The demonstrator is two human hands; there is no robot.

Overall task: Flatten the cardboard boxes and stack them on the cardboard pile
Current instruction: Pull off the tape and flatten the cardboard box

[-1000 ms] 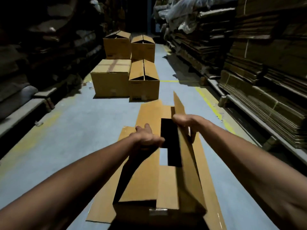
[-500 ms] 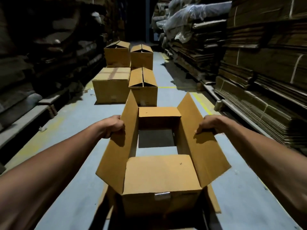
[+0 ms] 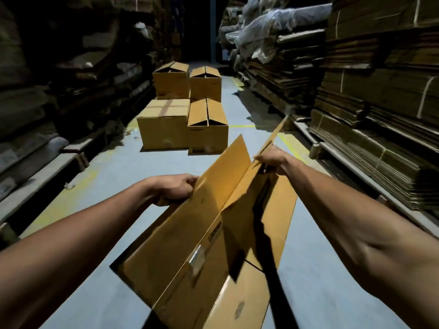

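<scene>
Aisle floor: a grey-blue painted concrete floor [image 3: 114,210] with faded yellow lines runs away from the camera between dim racks.
Right racks: tall stacks of flattened brown cardboard sheets [image 3: 370,119], some bound with pale strapping, line the right side; crumpled clear plastic wrap [image 3: 268,22] lies on top further back.
Left racks: dark shelves of cardboard [image 3: 59,74], hard to make out in the shadow.
Held box: a large brown corrugated cardboard box [image 3: 190,245], mostly collapsed and tilted, is held in the air over the floor between both arms; a strip of clear tape [image 3: 196,258] sits on one seam, and printed text shows on a lower panel. One flap [image 3: 273,136] sticks up edge-on at the far right end.
Standing boxes: four brown cardboard boxes stand on the floor ahead in two rows, well apart from the held one. The near-left taped box [image 3: 164,124] is sealed; the near-right box [image 3: 207,129], the far-left box [image 3: 171,79] and the far-right box [image 3: 205,82] have peaked, unsealed top flaps.
Left hand: the left hand [image 3: 174,188] clenches the left edge of the held box, fingers curled around the panel.
Right hand: the right hand [image 3: 273,160] grips the far right edge near the upright flap, fingers curled over the cardboard.
</scene>
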